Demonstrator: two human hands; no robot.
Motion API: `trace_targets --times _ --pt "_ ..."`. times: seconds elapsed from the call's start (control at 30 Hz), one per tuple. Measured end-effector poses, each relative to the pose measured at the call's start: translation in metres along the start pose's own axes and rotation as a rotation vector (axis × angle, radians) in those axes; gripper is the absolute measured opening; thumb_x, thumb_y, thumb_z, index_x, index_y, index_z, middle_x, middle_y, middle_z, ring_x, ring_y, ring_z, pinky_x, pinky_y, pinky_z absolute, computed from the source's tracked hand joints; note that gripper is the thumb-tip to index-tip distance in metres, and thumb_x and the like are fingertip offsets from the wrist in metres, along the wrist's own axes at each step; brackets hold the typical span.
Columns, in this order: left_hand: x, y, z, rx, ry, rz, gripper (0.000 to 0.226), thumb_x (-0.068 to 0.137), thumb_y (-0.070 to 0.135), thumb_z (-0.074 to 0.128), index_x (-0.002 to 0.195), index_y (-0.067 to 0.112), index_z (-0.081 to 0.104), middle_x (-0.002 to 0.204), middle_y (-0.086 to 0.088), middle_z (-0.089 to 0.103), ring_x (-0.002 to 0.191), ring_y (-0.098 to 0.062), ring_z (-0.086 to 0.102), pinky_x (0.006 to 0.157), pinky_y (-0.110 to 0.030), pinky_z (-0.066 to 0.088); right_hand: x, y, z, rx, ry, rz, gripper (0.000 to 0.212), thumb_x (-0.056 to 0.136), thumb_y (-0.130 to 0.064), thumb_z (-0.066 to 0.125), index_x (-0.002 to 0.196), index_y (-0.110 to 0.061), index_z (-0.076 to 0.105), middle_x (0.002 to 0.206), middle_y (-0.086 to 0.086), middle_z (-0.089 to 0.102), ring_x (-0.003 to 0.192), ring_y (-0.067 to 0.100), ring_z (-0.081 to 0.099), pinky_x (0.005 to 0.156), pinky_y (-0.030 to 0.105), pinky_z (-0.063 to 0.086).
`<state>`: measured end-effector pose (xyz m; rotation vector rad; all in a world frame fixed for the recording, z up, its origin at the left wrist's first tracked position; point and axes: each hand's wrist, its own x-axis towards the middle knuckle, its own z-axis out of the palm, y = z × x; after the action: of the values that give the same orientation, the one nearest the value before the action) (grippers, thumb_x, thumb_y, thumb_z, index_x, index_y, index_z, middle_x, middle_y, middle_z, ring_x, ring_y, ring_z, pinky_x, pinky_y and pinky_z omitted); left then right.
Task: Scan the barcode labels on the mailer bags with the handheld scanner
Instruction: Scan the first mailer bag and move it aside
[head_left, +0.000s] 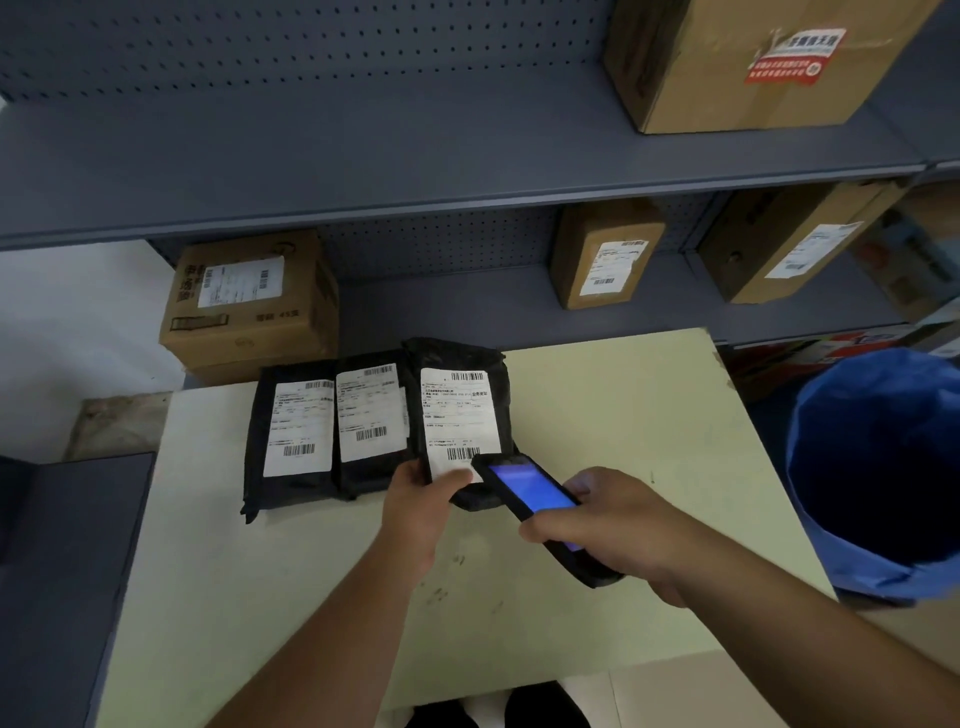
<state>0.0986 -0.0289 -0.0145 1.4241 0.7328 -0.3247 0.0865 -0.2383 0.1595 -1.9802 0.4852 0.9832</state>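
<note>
Pale table (597, 415), right hand (618, 525) gripping scanner (535, 499) over barcoded mailer (460, 415)

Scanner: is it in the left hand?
No, the right hand holds the scanner; the left hand pinches the rightmost mailer bag.

Three mailer bags, one scanner, four cardboard boxes, one bin and your two hands.

You are looking at three black mailer bags lying side by side on one pale table (649, 415): a left bag (291, 441), a middle bag (371, 415) and a right bag (460, 410), each carrying one white label. You are holding one handheld scanner (535, 499), and two hands are showing, your left hand (421, 509) and your right hand (618, 525). Four cardboard boxes are sitting on two grey shelves: one on the upper shelf (748, 62), three on the lower (249, 301) (605, 254) (795, 244). One blue-lined bin (883, 467) is standing at right.
</note>
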Motion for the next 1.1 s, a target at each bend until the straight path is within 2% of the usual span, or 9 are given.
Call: trace_targets --times 0.27,0.43,0.57,0.67,0.73,0.8,0.87,0.93,1.1 --pt "0.002 -0.002 0.064 0.062 -0.014 -0.077 0.049 0.061 0.024 0.081 0.108 0.013 0.082 0.104 -0.005 0.085 0.102 -0.027 0.08 0.103 -0.051 0.06 0.015 0.036 -0.037 0.075 0.053 0.049 0.047 0.076 -0.035 0.088 0.113 -0.012 0.071 0.077 -0.002 0.068 0.066 0.014 0.061 0.061 0.025 0.047" --pt "0.015 -0.01 0.094 0.113 -0.052 -0.116 0.059 0.058 0.03 0.082 0.114 0.014 0.081 0.104 -0.002 0.085 0.101 -0.025 0.08 0.102 -0.049 0.061 0.024 0.053 -0.059 0.106 0.069 0.073 0.046 0.075 -0.035 0.089 0.111 -0.015 0.07 0.074 -0.003 0.069 0.064 0.013 0.063 0.06 0.025 0.05" --pt "0.021 -0.012 0.119 0.182 -0.078 -0.146 0.052 0.06 0.029 0.08 0.111 0.015 0.083 0.099 -0.002 0.086 0.099 -0.026 0.08 0.099 -0.046 0.062 0.029 0.062 -0.076 0.128 0.068 0.085 0.044 0.075 -0.035 0.088 0.11 -0.016 0.07 0.074 -0.003 0.069 0.065 0.012 0.064 0.06 0.026 0.051" --pt "0.031 -0.018 0.136 0.227 -0.074 -0.153 0.062 0.056 0.037 0.083 0.115 0.018 0.08 0.1 -0.001 0.085 0.096 -0.024 0.081 0.098 -0.049 0.063 0.033 0.068 -0.086 0.139 0.071 0.083 0.044 0.073 -0.035 0.088 0.108 -0.016 0.071 0.072 -0.004 0.068 0.061 0.01 0.062 0.057 0.023 0.05" --pt "0.03 -0.014 0.148 0.234 -0.035 -0.182 0.068 0.062 0.034 0.088 0.124 0.015 0.066 0.106 -0.002 0.081 0.098 -0.024 0.079 0.096 -0.047 0.064 0.036 0.071 -0.092 0.149 0.081 0.08 0.044 0.073 -0.036 0.088 0.109 -0.015 0.072 0.073 -0.004 0.068 0.062 0.01 0.062 0.056 0.022 0.049" --pt "0.024 -0.006 0.161 0.28 -0.014 -0.173 0.061 0.075 0.025 0.088 0.125 0.022 0.053 0.104 0.003 0.075 0.099 -0.024 0.076 0.09 -0.041 0.063 0.039 0.073 -0.098 0.17 0.087 0.077 0.045 0.073 -0.036 0.088 0.109 -0.013 0.073 0.074 -0.003 0.068 0.063 0.011 0.061 0.058 0.023 0.048" --pt "0.024 -0.002 0.171 0.346 -0.01 -0.167 0.054 0.083 0.024 0.084 0.125 0.026 0.051 0.097 0.009 0.071 0.096 -0.023 0.074 0.078 -0.034 0.058 0.042 0.075 -0.102 0.192 0.089 0.082 0.044 0.073 -0.037 0.088 0.108 -0.014 0.073 0.075 -0.003 0.068 0.064 0.011 0.062 0.06 0.024 0.049" --pt "0.026 0.001 0.18 0.402 -0.017 -0.165 0.045 0.088 0.027 0.078 0.125 0.026 0.052 0.093 0.011 0.069 0.097 -0.025 0.074 0.074 -0.032 0.055 0.045 0.077 -0.105 0.21 0.089 0.084 0.044 0.072 -0.038 0.088 0.107 -0.015 0.072 0.072 -0.005 0.068 0.063 0.01 0.062 0.061 0.024 0.05" --pt "0.026 0.013 0.199 0.509 -0.035 -0.147 0.024 0.1 0.025 0.062 0.117 0.033 0.049 0.092 0.013 0.063 0.098 -0.026 0.068 0.09 -0.038 0.057 0.049 0.084 -0.108 0.245 0.099 0.09 0.043 0.071 -0.038 0.087 0.103 -0.014 0.071 0.066 -0.009 0.065 0.057 0.008 0.058 0.057 0.022 0.047"
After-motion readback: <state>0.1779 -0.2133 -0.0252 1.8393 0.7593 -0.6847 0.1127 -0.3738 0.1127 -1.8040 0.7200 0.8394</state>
